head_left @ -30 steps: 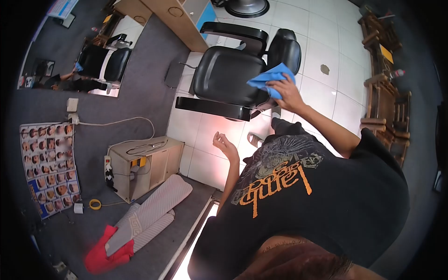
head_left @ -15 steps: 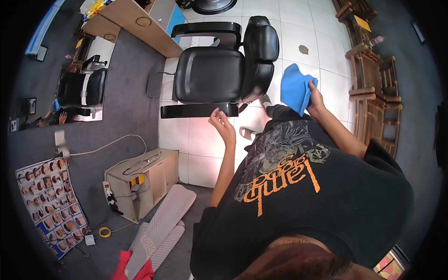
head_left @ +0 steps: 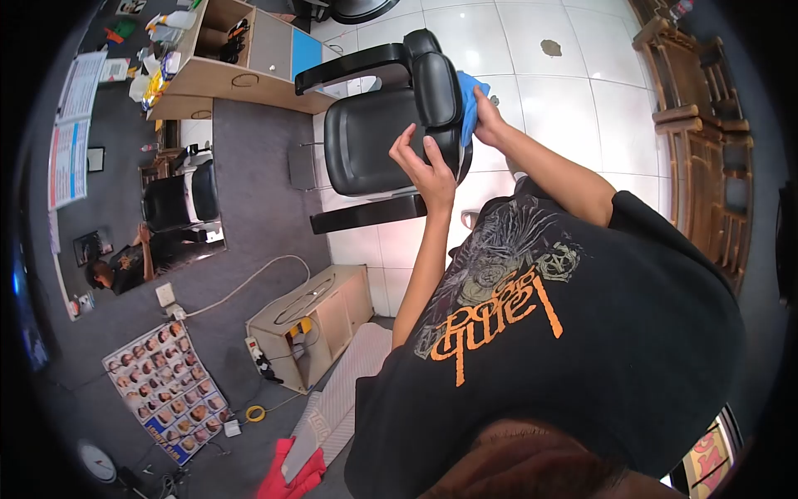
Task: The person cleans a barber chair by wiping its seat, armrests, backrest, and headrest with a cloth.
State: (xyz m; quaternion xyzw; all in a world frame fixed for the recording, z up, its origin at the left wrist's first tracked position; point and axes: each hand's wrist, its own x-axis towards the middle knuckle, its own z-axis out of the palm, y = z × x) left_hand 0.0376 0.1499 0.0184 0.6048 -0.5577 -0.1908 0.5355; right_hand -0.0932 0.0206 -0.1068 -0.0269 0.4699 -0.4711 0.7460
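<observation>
A black padded barber chair (head_left: 357, 145) stands before me, with its backrest (head_left: 437, 87) on the side nearer my hands. My right hand (head_left: 489, 121) grips a blue cloth (head_left: 469, 104) against the rear of the backrest. Part of the cloth is hidden between that hand and the chair. On the seat side, my left hand (head_left: 428, 170) is raised beside the lower backrest with its fingers apart and nothing in them. Whether it touches the upholstery I cannot tell. Below it runs the chair's near armrest (head_left: 366, 214).
Wooden bench seats (head_left: 694, 125) line the right side. A wall mirror (head_left: 179, 191) and a cabinet (head_left: 270, 50) are at left. Nearer, a small open cabinet (head_left: 332, 312) has cables on it, with a striped cushioned board (head_left: 353, 387) beside it. A hairstyle poster (head_left: 166, 387) hangs on the wall.
My right hand has brought the blue cloth from beside the chair to the back of the backrest. My left hand has risen from the near armrest to the backrest's front, its fingers spreading.
</observation>
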